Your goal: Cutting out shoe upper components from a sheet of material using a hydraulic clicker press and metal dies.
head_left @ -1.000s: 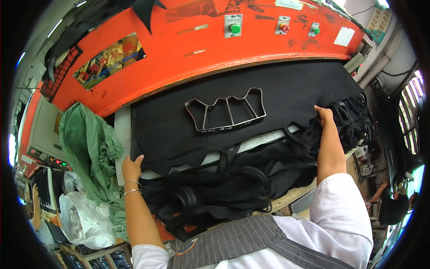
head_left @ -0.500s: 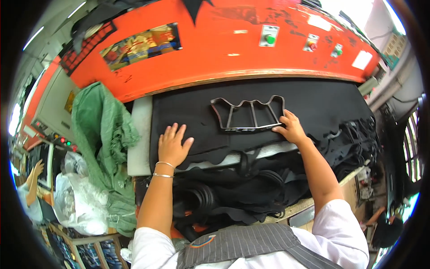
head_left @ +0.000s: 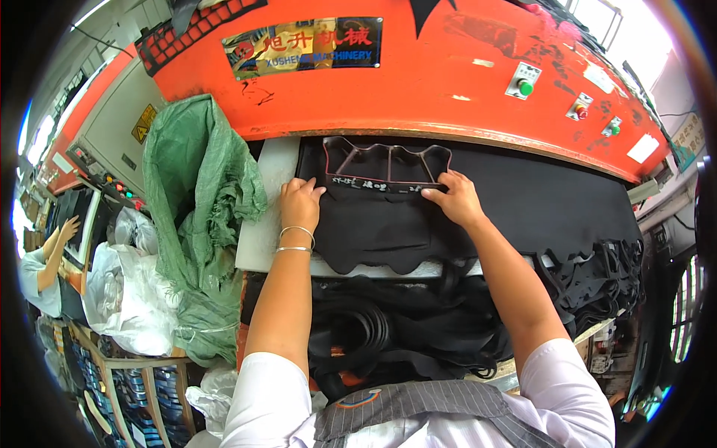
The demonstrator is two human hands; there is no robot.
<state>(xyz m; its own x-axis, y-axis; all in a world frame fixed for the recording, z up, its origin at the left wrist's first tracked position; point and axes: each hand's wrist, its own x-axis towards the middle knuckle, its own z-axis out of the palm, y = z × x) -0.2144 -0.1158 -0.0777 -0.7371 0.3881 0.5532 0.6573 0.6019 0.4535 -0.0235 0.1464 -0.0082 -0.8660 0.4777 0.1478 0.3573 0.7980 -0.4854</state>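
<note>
A metal cutting die [head_left: 386,184] with a wavy far edge and thin cross bars lies on a black sheet [head_left: 553,187]. My right hand [head_left: 457,200] grips the die's near right corner, thumb along its front wall and fingers around the end. Just beyond the die's left end, my left hand [head_left: 300,205] has its fingers bent together over the sheet's left edge, thumb pointing toward the die. Its fingertips are partly hidden. The sheet's near edge is scalloped, and a white board [head_left: 258,231] shows beneath it.
An orange machine [head_left: 426,89] with push buttons spans the far side. Black scraps [head_left: 418,321] heap along the near edge, with more strips [head_left: 597,280] at right. A green woven sack [head_left: 198,201] and white plastic bags [head_left: 131,299] stand left. Another person's arm [head_left: 56,250] shows far left.
The die has moved left across the sheet and toward me, held by my right hand. My left hand, flat and spread before, now bends at the sheet's left edge. The view has shifted.
</note>
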